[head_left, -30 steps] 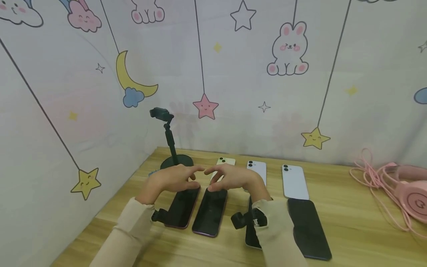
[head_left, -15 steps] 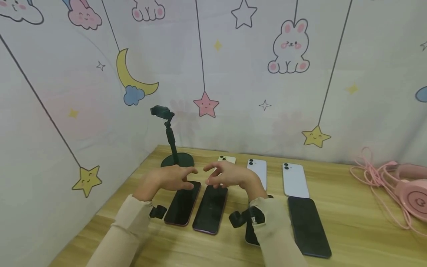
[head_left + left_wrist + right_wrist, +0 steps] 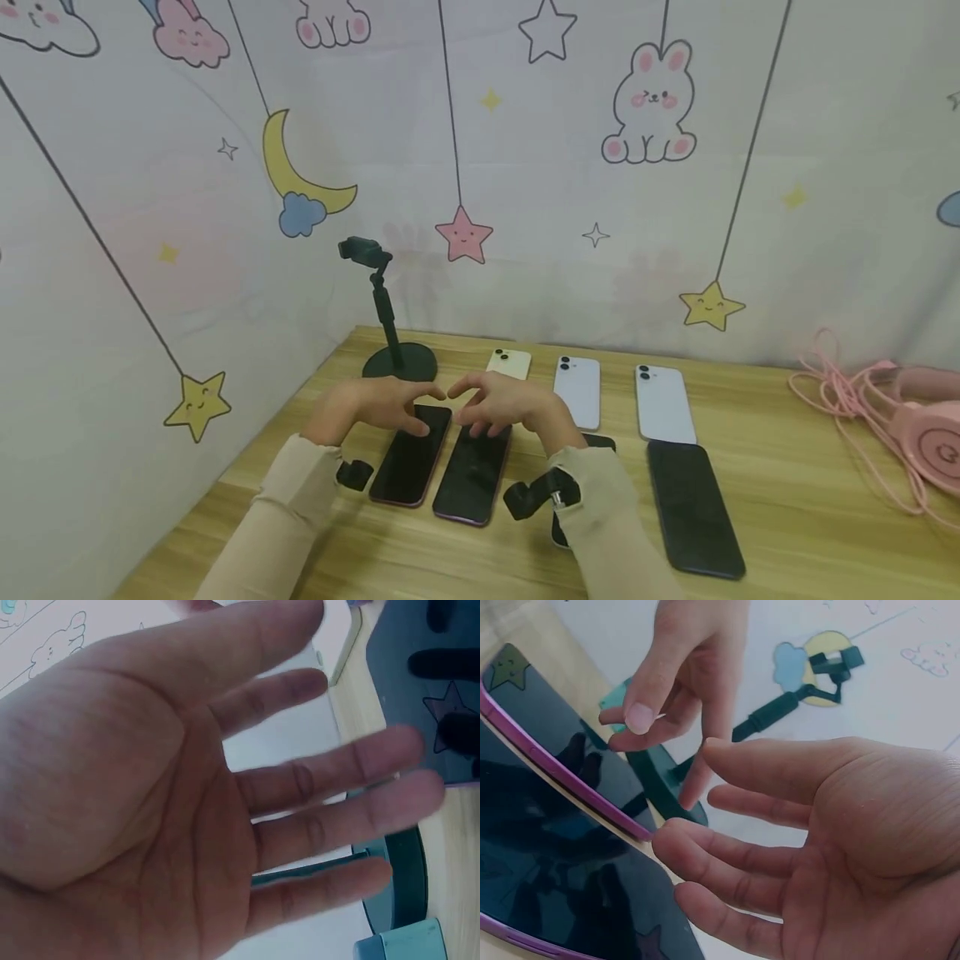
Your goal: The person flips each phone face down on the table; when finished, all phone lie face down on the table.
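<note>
My left hand (image 3: 378, 404) hovers over the far end of a smartphone (image 3: 408, 467) with a black screen and reddish edge. In the left wrist view its fingers (image 3: 322, 776) are spread, and nothing lies in the palm. My right hand (image 3: 501, 402) is over the far end of a second smartphone (image 3: 471, 483), dark-screened with a purple rim. Its fingers (image 3: 735, 855) bend gently around nothing in the right wrist view. The two index fingertips nearly meet. Both phones lie screen up, side by side, on the wooden table (image 3: 390, 558).
Behind the hands lie a pale yellow phone (image 3: 512, 362), a lavender phone (image 3: 579, 396) and a white phone (image 3: 666, 406), backs up. A larger dark phone (image 3: 696, 508) lies right; my right forearm partly covers another (image 3: 600, 442). A black stand (image 3: 384, 312) and pink headphones (image 3: 933, 442) flank them.
My right hand has drifted slightly left, uncovering more of the phone by its forearm. The left thumb has come lower over the reddish-edged phone. The phones stay put.
</note>
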Tool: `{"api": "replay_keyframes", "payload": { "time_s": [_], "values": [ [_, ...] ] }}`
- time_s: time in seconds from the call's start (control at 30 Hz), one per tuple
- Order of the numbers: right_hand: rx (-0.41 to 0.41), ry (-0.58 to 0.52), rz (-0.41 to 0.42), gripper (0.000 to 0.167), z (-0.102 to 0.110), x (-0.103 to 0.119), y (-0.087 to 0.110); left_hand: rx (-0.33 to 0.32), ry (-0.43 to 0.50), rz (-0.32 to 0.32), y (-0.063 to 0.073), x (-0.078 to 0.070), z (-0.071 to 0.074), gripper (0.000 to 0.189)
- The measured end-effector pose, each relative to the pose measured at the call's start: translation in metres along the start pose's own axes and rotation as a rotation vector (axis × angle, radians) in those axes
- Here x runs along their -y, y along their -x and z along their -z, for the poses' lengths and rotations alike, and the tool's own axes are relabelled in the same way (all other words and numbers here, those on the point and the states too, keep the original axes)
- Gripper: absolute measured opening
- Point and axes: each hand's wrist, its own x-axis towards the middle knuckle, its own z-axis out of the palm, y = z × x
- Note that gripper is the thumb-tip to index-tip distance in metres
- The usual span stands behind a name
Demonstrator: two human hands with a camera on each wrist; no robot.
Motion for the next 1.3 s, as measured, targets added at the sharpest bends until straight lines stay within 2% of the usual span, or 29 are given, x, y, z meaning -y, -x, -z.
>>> {"api": "replay_keyframes", "payload": {
  "time_s": [0.17, 0.57, 0.73, 0.83, 1.1, 1.3],
  "values": [
    [0.048, -0.004, -0.014, 0.049, -0.007, 0.002, -0.003, 0.013, -0.023, 0.051, 0.0, 0.003, -0.003, 0.059],
    [0.104, 0.021, -0.054, 0.05, -0.019, 0.004, -0.007, 0.048, 0.003, 0.056, -0.004, 0.011, -0.004, 0.072],
    [0.106, 0.031, -0.048, 0.049, -0.025, 0.007, -0.01, 0.056, -0.02, 0.097, -0.002, 0.014, -0.004, 0.077],
    [0.096, 0.004, -0.072, 0.048, -0.027, 0.008, -0.011, 0.056, -0.034, 0.114, -0.003, 0.015, -0.006, 0.078],
    [0.027, -0.042, -0.119, 0.049, -0.031, 0.009, -0.012, 0.047, -0.018, 0.079, -0.009, 0.019, -0.008, 0.081],
    [-0.011, -0.079, -0.125, 0.053, -0.04, 0.008, -0.015, 0.09, -0.015, 0.075, -0.009, 0.022, -0.011, 0.085]
  ]
}}
